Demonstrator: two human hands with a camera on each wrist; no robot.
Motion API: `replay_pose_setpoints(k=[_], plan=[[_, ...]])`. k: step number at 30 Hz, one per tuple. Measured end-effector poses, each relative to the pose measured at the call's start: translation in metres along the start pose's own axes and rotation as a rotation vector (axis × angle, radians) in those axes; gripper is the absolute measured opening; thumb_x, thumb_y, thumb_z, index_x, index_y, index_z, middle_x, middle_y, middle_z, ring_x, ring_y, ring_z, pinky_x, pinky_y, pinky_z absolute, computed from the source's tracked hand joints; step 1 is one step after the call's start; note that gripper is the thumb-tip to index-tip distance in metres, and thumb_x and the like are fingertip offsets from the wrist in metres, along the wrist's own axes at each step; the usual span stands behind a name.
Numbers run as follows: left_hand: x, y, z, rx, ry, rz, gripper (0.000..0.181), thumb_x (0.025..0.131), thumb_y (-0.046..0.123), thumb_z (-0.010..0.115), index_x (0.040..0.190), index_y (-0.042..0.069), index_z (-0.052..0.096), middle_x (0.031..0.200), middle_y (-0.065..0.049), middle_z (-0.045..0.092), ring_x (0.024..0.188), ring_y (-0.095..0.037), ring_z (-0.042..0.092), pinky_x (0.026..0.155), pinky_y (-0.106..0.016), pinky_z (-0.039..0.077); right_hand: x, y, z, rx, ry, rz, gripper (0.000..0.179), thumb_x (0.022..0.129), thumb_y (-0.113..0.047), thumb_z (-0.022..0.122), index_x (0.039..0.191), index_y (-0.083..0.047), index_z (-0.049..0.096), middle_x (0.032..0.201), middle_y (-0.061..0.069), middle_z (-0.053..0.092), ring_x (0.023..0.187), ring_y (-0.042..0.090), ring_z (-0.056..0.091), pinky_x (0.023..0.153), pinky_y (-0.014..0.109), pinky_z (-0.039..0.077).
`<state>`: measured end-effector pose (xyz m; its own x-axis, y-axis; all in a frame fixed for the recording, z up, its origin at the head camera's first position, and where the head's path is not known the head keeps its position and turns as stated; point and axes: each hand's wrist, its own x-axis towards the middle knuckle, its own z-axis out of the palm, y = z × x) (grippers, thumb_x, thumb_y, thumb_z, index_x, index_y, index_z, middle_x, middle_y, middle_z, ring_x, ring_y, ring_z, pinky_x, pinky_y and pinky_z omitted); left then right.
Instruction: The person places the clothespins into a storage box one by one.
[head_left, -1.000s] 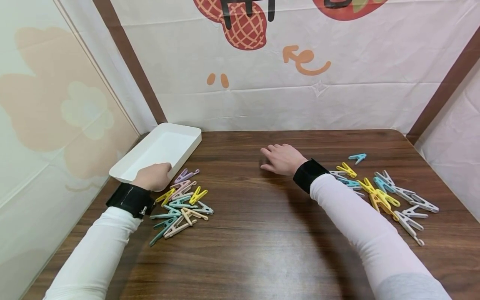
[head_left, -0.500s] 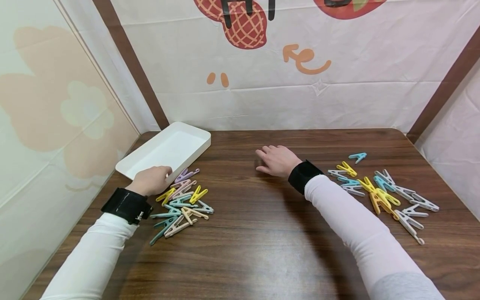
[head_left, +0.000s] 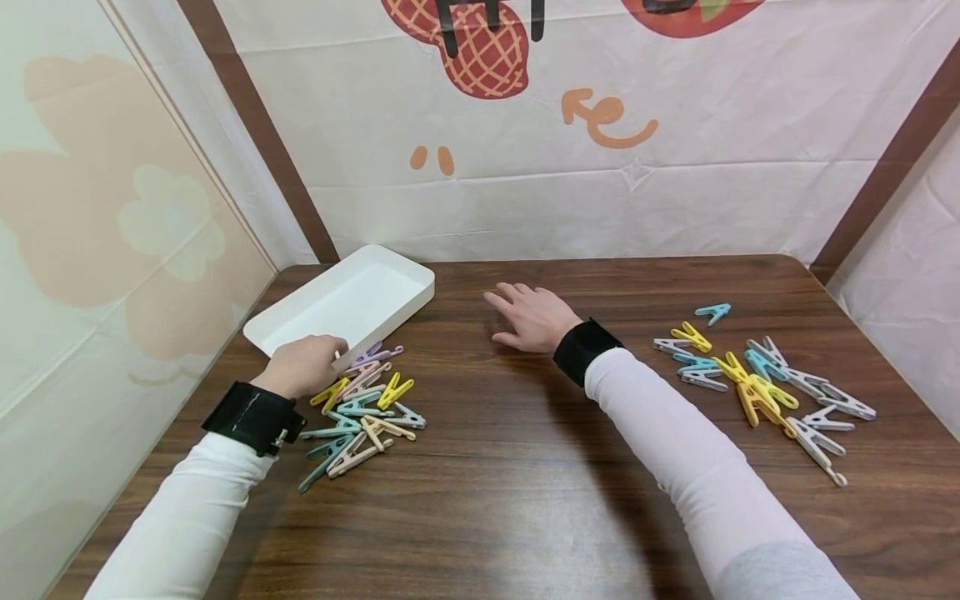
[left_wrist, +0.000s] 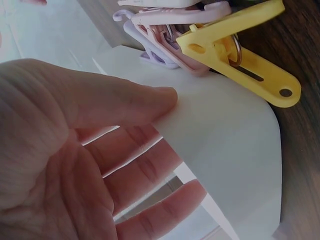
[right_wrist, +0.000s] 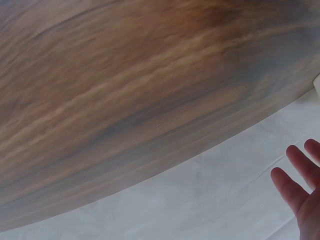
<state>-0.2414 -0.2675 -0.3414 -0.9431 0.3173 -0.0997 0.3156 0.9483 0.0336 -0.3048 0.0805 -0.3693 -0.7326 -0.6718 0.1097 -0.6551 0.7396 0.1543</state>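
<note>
My left hand (head_left: 303, 365) grips the near wall of a white tray (head_left: 348, 304). In the left wrist view, the thumb (left_wrist: 162, 97) lies on the wall's outside and the fingers (left_wrist: 155, 170) reach behind it. Against that wall, a yellow clothespin (left_wrist: 235, 55) and pink and purple clothespins (head_left: 372, 354) lie very close. My right hand (head_left: 532, 319) is held over the table right of the tray, holding nothing, its fingers extended; the right wrist view catches only some of its fingertips (right_wrist: 290, 190).
Beside the left wrist, several pastel clothespins (head_left: 363, 421) lie in a pile. Across the table, near the right forearm, several yellow, blue and grey clothespins (head_left: 765, 392) are spread. A printed cloth wall (head_left: 525, 208) stands behind the brown table (head_left: 480, 492).
The tray has slid right and slightly away with my left hand holding it, its corner now against the purple clothespin. My right hand has moved left, toward the tray.
</note>
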Motion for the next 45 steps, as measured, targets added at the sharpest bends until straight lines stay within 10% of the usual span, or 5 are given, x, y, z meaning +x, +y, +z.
replay_pose_setpoints(k=[35,45], plan=[[-0.001,-0.016,0.013,-0.035,0.149,0.049,0.029,0.083,-0.010,0.056,0.107,-0.003,0.072,0.103,-0.022,0.069,0.094,-0.038,0.065,0.072,-0.050,0.052,0.034,-0.047,0.003,-0.037,-0.038,-0.092,0.074,0.097,-0.044,0.056,0.154,-0.010,0.022,0.154,0.016,0.030,0.139,0.027,0.032,0.112,0.037,0.026],[0.004,-0.019,0.013,-0.044,0.158,0.047,0.030,0.082,-0.011,0.056,0.105,-0.002,0.073,0.104,-0.022,0.069,0.096,-0.039,0.065,0.076,-0.051,0.051,0.032,-0.045,0.005,-0.162,0.050,-0.147,0.024,0.099,-0.020,0.057,0.120,-0.007,0.056,0.108,0.008,0.062,0.108,0.023,0.055,0.099,0.032,0.040]])
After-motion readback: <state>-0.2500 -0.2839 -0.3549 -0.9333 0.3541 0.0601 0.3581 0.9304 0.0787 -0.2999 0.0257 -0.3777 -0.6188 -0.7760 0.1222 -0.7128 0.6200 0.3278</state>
